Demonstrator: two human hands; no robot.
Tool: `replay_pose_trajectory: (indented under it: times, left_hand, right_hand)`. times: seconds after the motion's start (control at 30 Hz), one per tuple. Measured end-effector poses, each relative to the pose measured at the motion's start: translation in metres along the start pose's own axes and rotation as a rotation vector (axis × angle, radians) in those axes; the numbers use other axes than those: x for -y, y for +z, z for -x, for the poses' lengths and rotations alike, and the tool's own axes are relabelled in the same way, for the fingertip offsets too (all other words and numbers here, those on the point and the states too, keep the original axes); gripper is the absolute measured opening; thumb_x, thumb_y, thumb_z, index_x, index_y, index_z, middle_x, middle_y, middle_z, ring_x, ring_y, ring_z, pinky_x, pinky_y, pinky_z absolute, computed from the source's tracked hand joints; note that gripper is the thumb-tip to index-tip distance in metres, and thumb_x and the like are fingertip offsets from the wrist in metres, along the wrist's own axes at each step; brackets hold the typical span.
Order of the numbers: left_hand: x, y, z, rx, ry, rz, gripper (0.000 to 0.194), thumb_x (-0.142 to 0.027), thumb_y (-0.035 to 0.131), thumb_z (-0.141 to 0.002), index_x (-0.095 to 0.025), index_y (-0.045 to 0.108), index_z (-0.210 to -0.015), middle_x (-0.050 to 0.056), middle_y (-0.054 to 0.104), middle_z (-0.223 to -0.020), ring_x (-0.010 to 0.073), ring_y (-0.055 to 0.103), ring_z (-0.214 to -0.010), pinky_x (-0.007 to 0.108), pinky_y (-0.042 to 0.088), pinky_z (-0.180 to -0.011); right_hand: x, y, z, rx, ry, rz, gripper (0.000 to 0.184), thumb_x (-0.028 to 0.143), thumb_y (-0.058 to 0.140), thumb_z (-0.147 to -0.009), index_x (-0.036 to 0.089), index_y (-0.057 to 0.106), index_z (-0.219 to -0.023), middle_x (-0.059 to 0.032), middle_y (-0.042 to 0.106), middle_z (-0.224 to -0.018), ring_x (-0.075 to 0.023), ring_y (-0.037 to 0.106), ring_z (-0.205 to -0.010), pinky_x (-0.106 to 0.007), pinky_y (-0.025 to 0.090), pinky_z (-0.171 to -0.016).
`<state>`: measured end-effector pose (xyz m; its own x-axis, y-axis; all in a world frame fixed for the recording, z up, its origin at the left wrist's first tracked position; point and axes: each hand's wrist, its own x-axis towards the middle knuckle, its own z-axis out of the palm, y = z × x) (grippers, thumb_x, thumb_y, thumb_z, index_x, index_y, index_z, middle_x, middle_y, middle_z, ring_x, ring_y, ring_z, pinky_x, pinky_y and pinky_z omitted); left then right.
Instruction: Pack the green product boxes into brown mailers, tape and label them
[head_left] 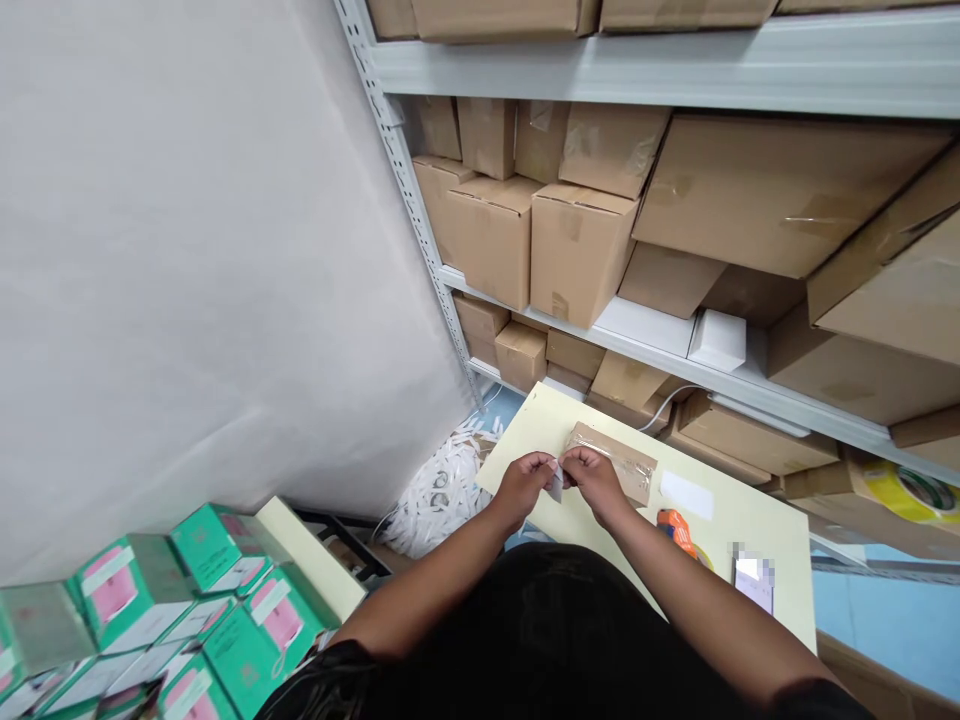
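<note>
Over the near edge of the pale yellow table [780, 540], my left hand [526, 484] and my right hand [596, 478] pinch a small whitish slip [556, 486], which looks like a label or piece of paper. Both hands are closed, thumbs and fingertips almost meeting. Just beyond my right hand lies a flat brown cardboard box [637, 474] with shiny clear tape along it. A white sheet [687, 495] rests to the right of the box. Closer to me, an orange tape dispenser [675, 530] is partly hidden by my right forearm.
A phone [753, 590] lies on the table's right part. Metal shelving [660, 75] full of cardboard boxes [577, 250] stands beyond. White paper strips [439, 490] are heaped left of the table. Green boxes [247, 650] are stacked at lower left, near the wall [187, 250].
</note>
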<state>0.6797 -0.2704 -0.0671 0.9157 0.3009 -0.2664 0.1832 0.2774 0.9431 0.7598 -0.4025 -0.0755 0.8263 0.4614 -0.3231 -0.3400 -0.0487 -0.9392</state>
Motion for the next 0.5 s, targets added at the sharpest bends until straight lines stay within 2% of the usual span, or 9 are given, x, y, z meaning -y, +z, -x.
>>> replay_pose_trajectory:
  times: [0.13,0.27,0.4,0.5]
  left_hand:
    - [-0.006,-0.031,-0.009,0.03,0.006,0.012,0.029,-0.045,0.073,-0.08,-0.016,0.072,-0.081,0.0,0.061,-0.065,0.014,0.054,-0.064,0.028,0.043,-0.07]
    - [-0.007,-0.073,-0.022,0.015,-0.051,0.054,0.028,-0.044,0.076,-0.075,-0.016,0.07,-0.08,-0.001,0.06,-0.066,0.0133,0.054,-0.064,0.028,0.045,-0.069]
    - [0.007,-0.13,-0.037,-0.073,-0.14,0.162,0.032,-0.042,0.081,-0.066,-0.016,0.067,-0.079,-0.002,0.058,-0.065,0.0109,0.053,-0.06,0.026,0.046,-0.064]
    - [0.025,-0.182,-0.046,-0.172,-0.214,0.206,0.034,-0.041,0.081,-0.063,-0.016,0.065,-0.081,-0.003,0.057,-0.063,0.0099,0.052,-0.057,0.024,0.045,-0.06]
  right_hand:
    - [0.002,0.028,-0.005,-0.048,0.006,0.006,0.022,0.041,0.073,-0.075,0.019,0.067,-0.073,0.0,0.066,-0.06,-0.0152,0.058,-0.056,-0.029,0.048,-0.059]
    - [0.0,0.048,-0.015,-0.142,-0.034,0.04,0.022,0.041,0.071,-0.077,0.02,0.066,-0.074,0.0002,0.066,-0.06,-0.0154,0.057,-0.056,-0.028,0.046,-0.06]
    - [0.001,0.066,-0.028,-0.259,-0.083,0.069,0.02,0.041,0.069,-0.079,0.021,0.065,-0.074,0.0017,0.063,-0.06,-0.0155,0.056,-0.058,-0.028,0.045,-0.061]
    - [0.005,0.083,-0.036,-0.271,-0.134,0.123,0.022,0.041,0.068,-0.08,0.022,0.064,-0.071,0.0022,0.06,-0.058,-0.0148,0.053,-0.057,-0.027,0.042,-0.059]
